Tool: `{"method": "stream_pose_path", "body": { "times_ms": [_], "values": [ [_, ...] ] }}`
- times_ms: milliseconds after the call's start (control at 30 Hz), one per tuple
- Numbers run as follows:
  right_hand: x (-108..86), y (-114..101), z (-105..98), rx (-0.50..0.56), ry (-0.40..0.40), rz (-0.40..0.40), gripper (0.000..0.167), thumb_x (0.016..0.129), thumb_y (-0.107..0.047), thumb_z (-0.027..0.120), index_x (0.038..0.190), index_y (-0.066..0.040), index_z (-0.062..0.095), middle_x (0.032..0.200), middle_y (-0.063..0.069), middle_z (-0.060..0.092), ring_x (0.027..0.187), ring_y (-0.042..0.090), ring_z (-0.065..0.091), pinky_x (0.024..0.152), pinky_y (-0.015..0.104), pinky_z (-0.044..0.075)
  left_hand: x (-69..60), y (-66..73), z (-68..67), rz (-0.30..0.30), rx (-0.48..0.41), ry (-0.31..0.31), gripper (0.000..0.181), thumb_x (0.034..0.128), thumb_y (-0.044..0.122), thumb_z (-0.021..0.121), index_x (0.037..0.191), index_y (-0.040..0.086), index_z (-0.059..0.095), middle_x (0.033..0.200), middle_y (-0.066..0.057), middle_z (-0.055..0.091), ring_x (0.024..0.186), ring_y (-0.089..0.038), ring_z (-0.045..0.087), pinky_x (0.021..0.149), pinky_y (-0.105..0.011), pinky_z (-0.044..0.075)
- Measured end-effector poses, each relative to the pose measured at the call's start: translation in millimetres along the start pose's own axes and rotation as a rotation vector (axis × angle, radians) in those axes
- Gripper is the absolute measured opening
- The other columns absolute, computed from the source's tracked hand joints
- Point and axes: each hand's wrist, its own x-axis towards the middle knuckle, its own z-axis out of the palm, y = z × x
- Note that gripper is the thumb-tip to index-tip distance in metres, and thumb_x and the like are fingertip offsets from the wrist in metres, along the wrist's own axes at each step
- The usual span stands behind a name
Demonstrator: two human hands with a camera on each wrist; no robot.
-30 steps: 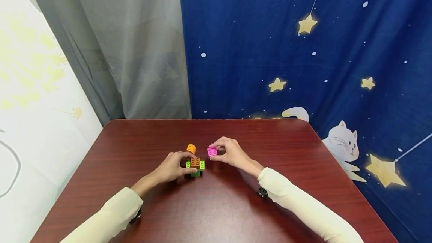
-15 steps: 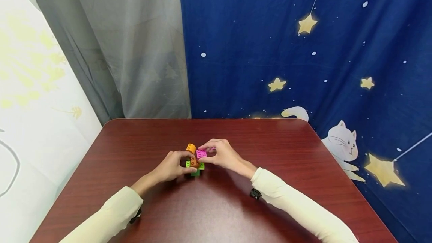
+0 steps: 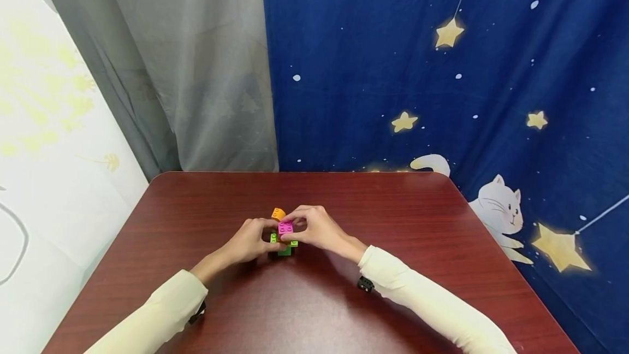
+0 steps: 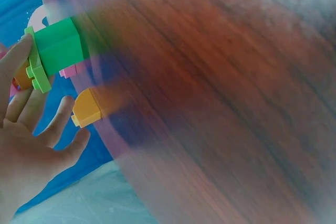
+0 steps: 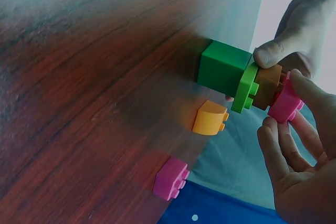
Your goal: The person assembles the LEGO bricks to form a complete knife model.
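A: Arm pose?
B: Left hand (image 3: 248, 242) and right hand (image 3: 316, 228) reach forward from opposite sides, meeting a little left of the middle of the surface (image 3: 314, 299).
A: Room?
B: Bare wood shows to both side edges. Orange curved brick (image 5: 210, 118) stands just beside the stack; loose pink brick (image 5: 170, 178) beyond it.
A: Grips?
B: Left: thumb and fingers clamped on the brown brick (image 5: 268, 85), above light green plate (image 5: 245, 88) and green block (image 5: 224, 68). Right: pinching the upper pink brick (image 5: 285, 100) at the brown brick's studs; full seating, cannot tell.
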Motion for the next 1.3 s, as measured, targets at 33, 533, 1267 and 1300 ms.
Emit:
{"method": "stream_pose_path", "body": {
  "times_ms": [33, 533, 1267, 1300],
  "values": [
    [0.4, -1.0, 1.0, -0.004, -0.001, -0.002, 0.036, 0.083, -0.021, 0.090, 0.116, -0.012, 0.079, 0.107, 0.000, 0.074, 0.093, 0.006, 0.070, 0.081, 0.018, 0.056, -0.8, -0.3, -0.7, -0.003, 0.004, -0.002, 0.037, 0.0825, 0.035, 0.090, 0.111, 0.017, 0.076, 0.099, 0.011, 0.074, 0.089, -0.010, 0.066, 0.084, -0.039, 0.057],
    [3.6, -10.9, 16.5, -0.095, 0.031, 0.041, 0.039, 0.081, -0.033, 0.092, 0.115, -0.019, 0.081, 0.107, -0.007, 0.075, 0.093, 0.001, 0.069, 0.096, 0.037, 0.040, -13.2, -4.2, -11.1, -0.007, 0.015, -0.001, 0.034, 0.0806, 0.036, 0.091, 0.105, 0.017, 0.076, 0.095, 0.011, 0.073, 0.083, -0.012, 0.064, 0.075, -0.033, 0.055],
    [5.9, -3.9, 28.3, 0.003, 0.057, -0.003, 0.042, 0.077, -0.031, 0.094, 0.114, -0.018, 0.080, 0.102, -0.007, 0.077, 0.089, 0.006, 0.073, 0.082, 0.027, 0.058, -16.2, -7.6, -15.0, 0.017, -0.018, -0.013, 0.033, 0.0823, 0.033, 0.090, 0.106, 0.014, 0.076, 0.099, 0.006, 0.075, 0.087, -0.010, 0.067, 0.078, -0.039, 0.059],
    [5.3, -2.9, 29.0, 0.008, 0.057, -0.004, 0.042, 0.077, -0.031, 0.094, 0.114, -0.018, 0.079, 0.102, -0.007, 0.077, 0.089, 0.005, 0.073, 0.081, 0.026, 0.058, -15.8, -7.7, -14.7, 0.020, -0.014, -0.013, 0.033, 0.0824, 0.033, 0.090, 0.105, 0.013, 0.076, 0.099, 0.005, 0.075, 0.087, -0.010, 0.067, 0.078, -0.039, 0.059]
  ]
}}
